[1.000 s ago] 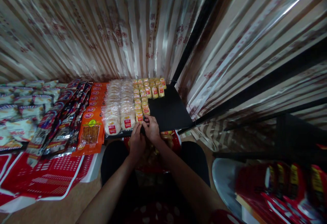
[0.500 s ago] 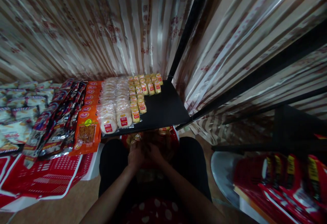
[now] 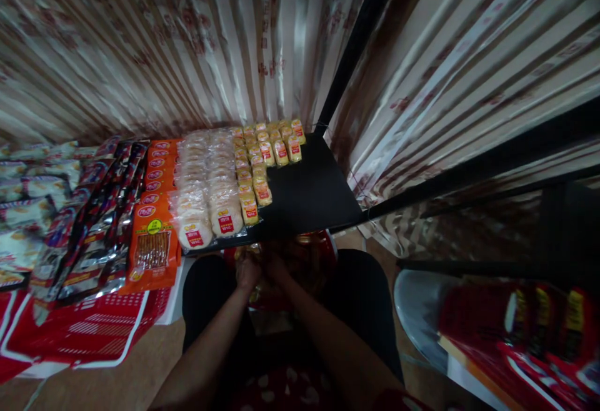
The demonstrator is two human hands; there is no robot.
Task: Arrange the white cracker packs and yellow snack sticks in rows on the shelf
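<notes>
Both hands are low between my knees, over a red basket partly under the black shelf's front edge. My left hand is closed, with a yellow wrapper at its fingertips; whether one packet or more is in it I cannot make out. Close beside it, my right hand reaches into the dark basket, its fingers hidden in shadow. Small yellow-wrapped snack cakes with red labels stand in uneven rows on the black shelf above. Left of them lie rows of round white rice crackers in clear wrappers.
Orange snack bags, dark snack packets and white packets fill the shelf's left part. Below stands another red basket. Striped curtains hang behind a black post. Red packages lie at right.
The view has shifted slightly. My left hand looks more tightly curled and a little apart from my right, which stays in the basket. The shelf rows look the same.
</notes>
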